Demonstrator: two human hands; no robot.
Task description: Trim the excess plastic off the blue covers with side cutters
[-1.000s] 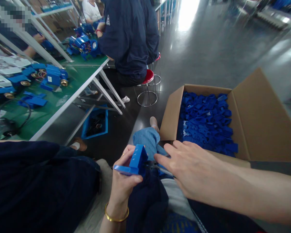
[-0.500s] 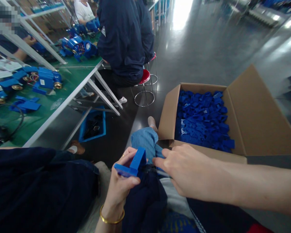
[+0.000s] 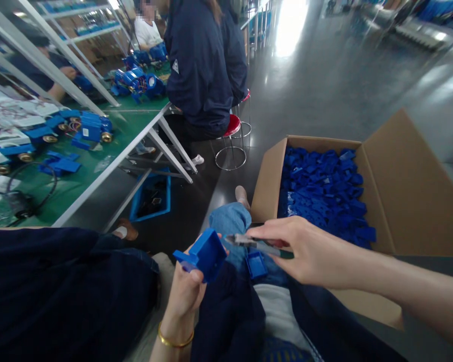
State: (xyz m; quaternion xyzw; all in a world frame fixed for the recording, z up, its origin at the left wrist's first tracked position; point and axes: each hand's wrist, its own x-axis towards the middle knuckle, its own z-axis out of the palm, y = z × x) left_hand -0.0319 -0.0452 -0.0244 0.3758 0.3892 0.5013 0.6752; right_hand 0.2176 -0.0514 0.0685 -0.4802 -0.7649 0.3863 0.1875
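A blue plastic part [image 3: 208, 255], shaped like a shallow box with a flange, is gripped in my left hand [image 3: 191, 281] above my lap. Its hollow side faces right and up. My right hand [image 3: 292, 246] is closed round a pair of cutting pliers [image 3: 249, 242] with grey jaws; the grip ends are partly hidden by the fingers. The jaw tips point left, close to the right edge of the blue part; whether they touch it I cannot tell. Below the pliers a second blue part [image 3: 256, 265] lies on my lap.
An open cardboard box [image 3: 272, 176] full of blue parts stands on the floor to the right. At left is a green-topped table [image 3: 132, 125] with blue assemblies, a blue crate [image 3: 169, 193] beneath it. Co-workers in dark jackets [image 3: 196, 70] sit ahead on red stools [image 3: 232, 125].
My right hand, seen without a visible tool before, now holds the pliers beside the part. The blue part has turned in my left hand, its hollow now showing. The view has shifted slightly left.
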